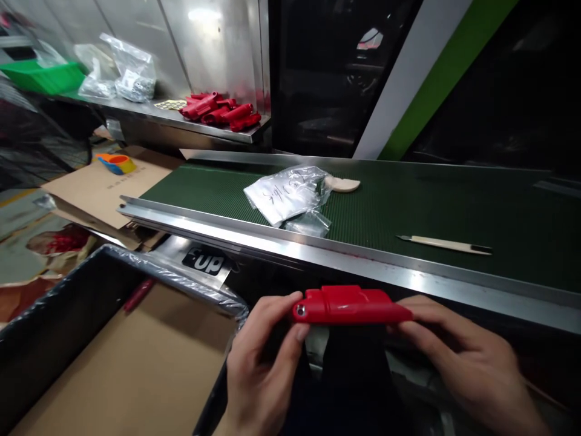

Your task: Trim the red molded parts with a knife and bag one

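Both my hands hold a glossy red plastic casing [349, 306] level, just in front of the steel conveyor edge. My left hand [265, 357] grips its left end, where a metal pin or screw shows. My right hand [454, 345] has its fingers against the right end. A dark strap [358, 378] seems to hang below the casing, though its attachment is hidden. On the green belt [436, 209] lie a plastic bag with white paper [285, 194], a beige curved piece [342, 184] and a cream-handled craft knife [445, 244].
Left of my hands stands a plastic-lined cardboard box [122, 357] with a small red piece [138, 295] on its rim. Behind the belt, a steel shelf [158, 115] carries several red casings [218, 109], clear bags [131, 69] and a green tray [43, 77].
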Demonstrator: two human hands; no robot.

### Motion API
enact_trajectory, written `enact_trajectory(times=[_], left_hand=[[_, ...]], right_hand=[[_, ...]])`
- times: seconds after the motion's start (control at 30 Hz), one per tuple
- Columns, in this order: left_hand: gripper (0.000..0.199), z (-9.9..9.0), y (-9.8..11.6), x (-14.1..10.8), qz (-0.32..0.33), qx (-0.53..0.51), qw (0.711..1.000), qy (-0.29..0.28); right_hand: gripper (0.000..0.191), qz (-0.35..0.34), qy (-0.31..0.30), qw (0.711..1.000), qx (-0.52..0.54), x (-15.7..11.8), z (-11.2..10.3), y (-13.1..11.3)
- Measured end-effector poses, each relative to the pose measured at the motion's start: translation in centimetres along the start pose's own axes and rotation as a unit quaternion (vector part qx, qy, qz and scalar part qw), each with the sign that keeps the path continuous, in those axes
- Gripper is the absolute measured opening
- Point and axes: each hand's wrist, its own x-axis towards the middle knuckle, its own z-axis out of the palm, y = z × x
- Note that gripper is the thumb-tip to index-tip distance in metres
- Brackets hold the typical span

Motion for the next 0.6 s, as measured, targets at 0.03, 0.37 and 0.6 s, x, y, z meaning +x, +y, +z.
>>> enact_trajectory(times=[0.03, 0.37, 0.6], left_hand=[[0.028, -0.1, -0.2, 0.0, -0.011, 0.000, 1.000, -0.001], [0.049, -1.9, -2.6, -0.1, -0.037, 0.073, 0.995, -0.054], [0.054, -2.0, -2.6, 0.5, 0.094, 0.118, 0.957, -0.248]], right_hand=[[0.009, 0.038, -0.023, 0.998, 0.040, -0.1, 0.2, 0.2], [0.012, 0.123, -0.107, 0.976, 0.142, 0.6, 2.4, -1.0], [0.011, -0.197, -0.234, 0.950, 0.065, 4.7, 4.3, -4.8]])
